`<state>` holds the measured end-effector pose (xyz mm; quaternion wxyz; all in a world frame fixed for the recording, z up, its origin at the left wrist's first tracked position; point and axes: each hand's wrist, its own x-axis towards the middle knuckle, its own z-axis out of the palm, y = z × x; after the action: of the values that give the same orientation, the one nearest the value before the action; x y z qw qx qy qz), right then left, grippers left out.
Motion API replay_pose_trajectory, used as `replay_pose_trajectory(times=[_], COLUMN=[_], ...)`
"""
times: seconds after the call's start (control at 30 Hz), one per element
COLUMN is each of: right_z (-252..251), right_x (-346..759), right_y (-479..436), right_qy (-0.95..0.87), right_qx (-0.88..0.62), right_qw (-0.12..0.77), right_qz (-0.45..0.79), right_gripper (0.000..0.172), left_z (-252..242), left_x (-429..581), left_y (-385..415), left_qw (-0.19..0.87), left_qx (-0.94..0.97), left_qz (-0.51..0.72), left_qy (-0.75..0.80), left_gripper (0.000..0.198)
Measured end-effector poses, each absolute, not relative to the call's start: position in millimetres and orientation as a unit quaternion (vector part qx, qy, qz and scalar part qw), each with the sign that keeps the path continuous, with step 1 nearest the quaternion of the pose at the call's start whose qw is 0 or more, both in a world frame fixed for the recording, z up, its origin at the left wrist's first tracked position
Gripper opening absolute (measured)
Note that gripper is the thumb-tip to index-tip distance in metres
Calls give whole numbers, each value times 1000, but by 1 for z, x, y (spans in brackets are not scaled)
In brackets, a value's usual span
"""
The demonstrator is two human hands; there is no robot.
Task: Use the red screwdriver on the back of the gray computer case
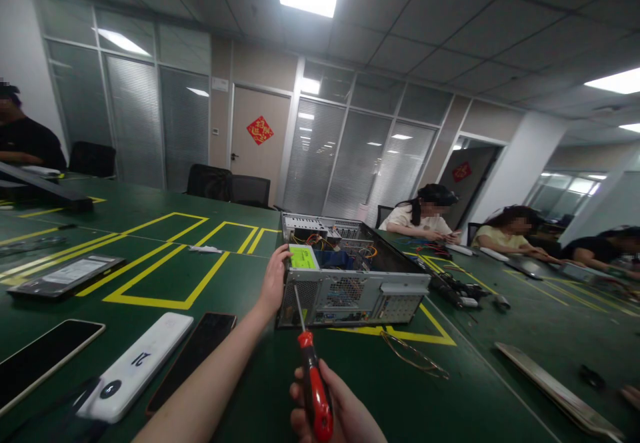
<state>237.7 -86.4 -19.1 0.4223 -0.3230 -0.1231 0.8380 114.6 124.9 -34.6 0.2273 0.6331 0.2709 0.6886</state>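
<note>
An open computer case (pixel 350 283) lies on the green table, its rear panel facing me and cables showing inside. My left hand (pixel 275 279) rests against the case's left side, its fingertips at the top edge beside a power supply with a green label (pixel 303 256). My right hand (pixel 325 403) is wrapped round the red and black handle of a screwdriver (pixel 313 369). The screwdriver's shaft points up and away, its tip in front of the perforated left part of the rear panel; whether it touches a screw I cannot make out.
On the left lie a hard drive (pixel 70 275), a white power bank (pixel 143 363) and two phones, one dark (pixel 195 356), one white-edged (pixel 47 356). Eyeglasses (pixel 415 353) sit before the case; black cables and adapters (pixel 463 289) lie right. Several people (pixel 425 213) sit around the table.
</note>
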Motion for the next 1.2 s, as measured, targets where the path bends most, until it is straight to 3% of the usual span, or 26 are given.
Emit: replay_pose_trajectory(times=[0.17,0.4,0.53,0.77,1.0,1.2], right_z=[-24,-12,-13,-18,-9,-9], right_x=[244,242,240,243,244,238], right_y=[-84,-88,-88,-84,-90,-87], right_qy=[-177,-229,-153,-178,-228,-128], right_qx=[-247,-252,-279,-233,-264,-291], right_qw=[403,360,440,406,384,456], right_qz=[863,869,840,866,855,831], right_gripper=[45,42,43,48,40,41], left_z=[-35,-35,-36,-35,-34,-34], left_x=[114,114,114,115,114,114], left_y=[125,125,126,125,124,125], left_qw=[223,214,217,225,226,226], left_qx=[637,643,641,635,639,639], left_qz=[685,680,683,687,681,683], left_qy=[273,279,274,272,277,273], left_gripper=[42,44,44,42,42,43])
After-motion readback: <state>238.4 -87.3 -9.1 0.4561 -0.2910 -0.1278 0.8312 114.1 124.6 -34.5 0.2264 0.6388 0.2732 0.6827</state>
